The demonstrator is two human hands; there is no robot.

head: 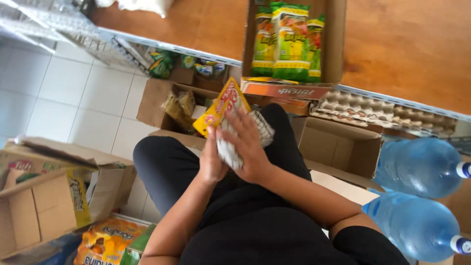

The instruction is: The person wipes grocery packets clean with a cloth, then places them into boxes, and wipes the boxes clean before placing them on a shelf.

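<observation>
Head view: left hand [212, 162] and right hand [249, 147] hold a stack of packets [226, 115] between them above the lap, yellow-red packet on top, silver ones beneath. Right fingers [243, 128] lie spread flat over the stack; left fingers curl under it. Open box [333, 44] of green-yellow packs sits on the wooden shelf [407, 44] ahead. Two water bottles [419, 167] stand at right.
</observation>
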